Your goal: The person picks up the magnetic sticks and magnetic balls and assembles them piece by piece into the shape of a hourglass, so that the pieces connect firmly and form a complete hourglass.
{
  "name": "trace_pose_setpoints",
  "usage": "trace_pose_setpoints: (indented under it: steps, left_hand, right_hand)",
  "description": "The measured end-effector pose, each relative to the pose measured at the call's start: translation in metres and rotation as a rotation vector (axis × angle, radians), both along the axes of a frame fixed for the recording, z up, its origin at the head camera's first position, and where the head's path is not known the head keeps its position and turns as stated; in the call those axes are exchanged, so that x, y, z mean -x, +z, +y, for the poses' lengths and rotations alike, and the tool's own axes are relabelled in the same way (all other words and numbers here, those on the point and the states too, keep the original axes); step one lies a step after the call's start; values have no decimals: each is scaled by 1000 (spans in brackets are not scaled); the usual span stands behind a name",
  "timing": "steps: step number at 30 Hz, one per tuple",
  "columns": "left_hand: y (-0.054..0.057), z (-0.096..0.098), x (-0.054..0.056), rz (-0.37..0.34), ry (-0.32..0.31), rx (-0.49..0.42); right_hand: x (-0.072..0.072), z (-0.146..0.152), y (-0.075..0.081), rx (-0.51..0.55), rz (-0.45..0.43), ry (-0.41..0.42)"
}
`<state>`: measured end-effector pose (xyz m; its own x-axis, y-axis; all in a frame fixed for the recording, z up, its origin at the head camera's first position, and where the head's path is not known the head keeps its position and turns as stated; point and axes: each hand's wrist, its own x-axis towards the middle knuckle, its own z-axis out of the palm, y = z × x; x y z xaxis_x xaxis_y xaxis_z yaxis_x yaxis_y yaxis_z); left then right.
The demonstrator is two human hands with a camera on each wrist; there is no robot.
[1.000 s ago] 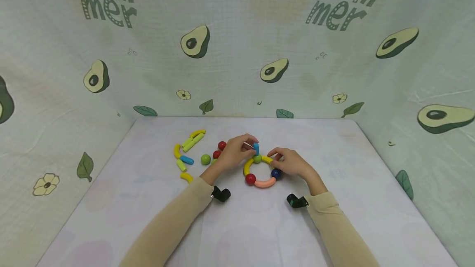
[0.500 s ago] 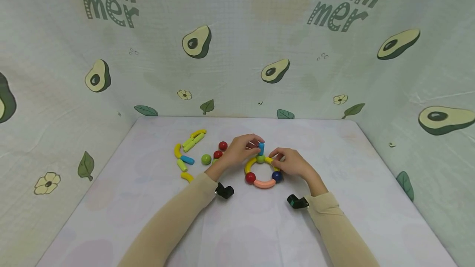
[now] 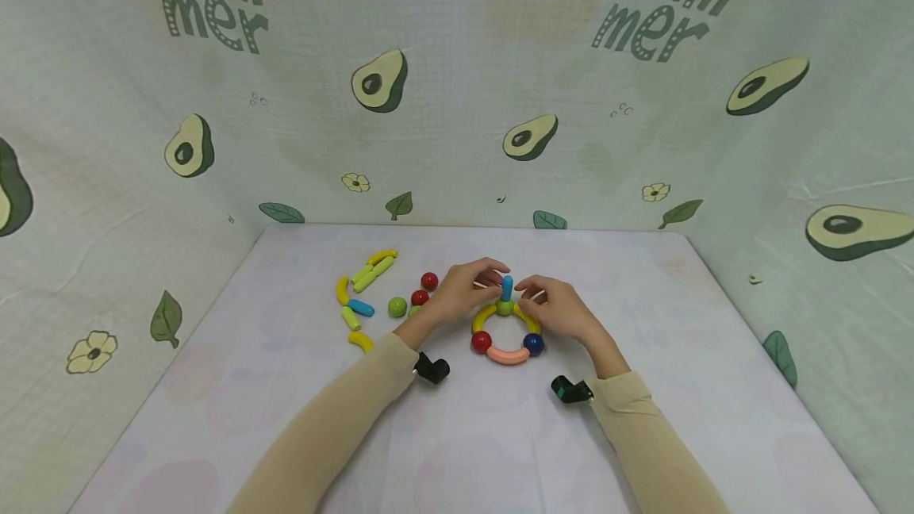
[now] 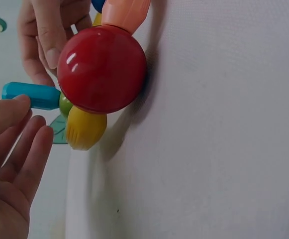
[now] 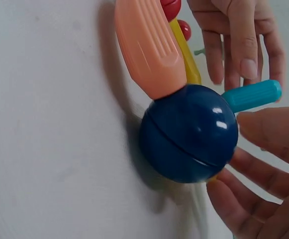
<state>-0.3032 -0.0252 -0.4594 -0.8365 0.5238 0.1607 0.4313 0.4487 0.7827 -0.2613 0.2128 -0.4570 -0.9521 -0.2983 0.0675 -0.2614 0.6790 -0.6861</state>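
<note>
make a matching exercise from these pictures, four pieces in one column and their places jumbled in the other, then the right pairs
Pieces
1. blue stick on the ring
2. salmon curved piece
3. dark blue ball
4. red ball in the ring

Places, as seen in the head view
A. at the right end of the salmon curved piece
B. on the ring's near side, between two balls
C. at the left end of the salmon curved piece
D. standing on the ring's green ball

Right pairs: 1-D, 2-B, 3-A, 4-C

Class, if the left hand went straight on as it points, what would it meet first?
Probably the upright blue stick; the left hand may even be touching it, since depth is unclear.
</note>
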Motion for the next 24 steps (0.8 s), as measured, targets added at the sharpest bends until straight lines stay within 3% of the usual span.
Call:
trace_pose_setpoints:
  steps: [6, 12, 19, 24]
  left_hand:
    - [3, -15, 1, 4, 10, -19]
    - [14, -40, 3, 35, 38, -6]
    - [31, -82, 6, 61, 69, 26]
    - [31, -117, 6, 84, 99, 70]
  right_hand:
    - [0, -9, -2, 73, 18, 22]
    - [-3, -15, -3, 116, 9, 23]
    - [-2, -18, -4, 125, 33, 19]
    - [0, -19, -3, 115, 51, 29]
